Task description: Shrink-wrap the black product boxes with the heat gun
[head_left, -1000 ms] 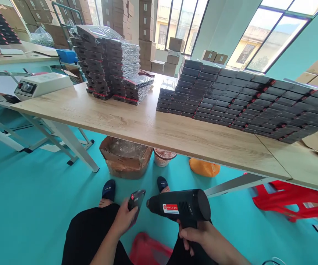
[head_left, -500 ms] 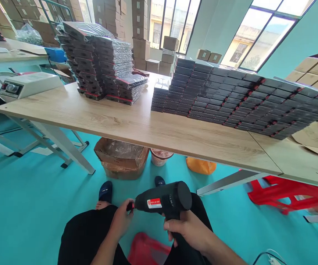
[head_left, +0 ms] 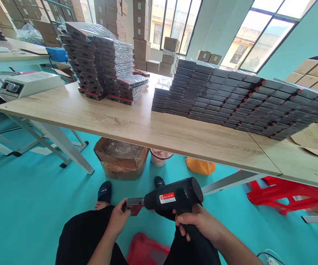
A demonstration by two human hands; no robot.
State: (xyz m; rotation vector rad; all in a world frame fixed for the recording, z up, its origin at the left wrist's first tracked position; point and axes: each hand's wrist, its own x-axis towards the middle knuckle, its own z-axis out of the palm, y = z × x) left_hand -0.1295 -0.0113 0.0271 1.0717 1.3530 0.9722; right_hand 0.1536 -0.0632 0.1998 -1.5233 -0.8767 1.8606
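Observation:
My right hand point(head_left: 192, 221) is wrapped around the handle of a black heat gun point(head_left: 172, 195) with a red-and-white label. Its metal nozzle point(head_left: 135, 201) points left toward my left hand point(head_left: 118, 220). The fingers of that hand are closed on the edge of a small dark box with a red side point(head_left: 135, 210). The nozzle overlaps the box in view, and I cannot tell whether they touch. Both hands are above my lap, in front of the table.
On the wooden table point(head_left: 114, 119) stand a wall of black boxes point(head_left: 230, 95) and stacks of film-wrapped packs point(head_left: 100, 66). Below are an open carton point(head_left: 121, 163), a bin point(head_left: 160, 158) and an orange bag point(head_left: 200, 166). A red stool point(head_left: 288, 198) is at right, a white machine point(head_left: 29, 84) at left.
The heat gun has moved right and slightly up with my right hand, bringing its nozzle into view. My left hand has shifted slightly left, and more of the box's red side shows.

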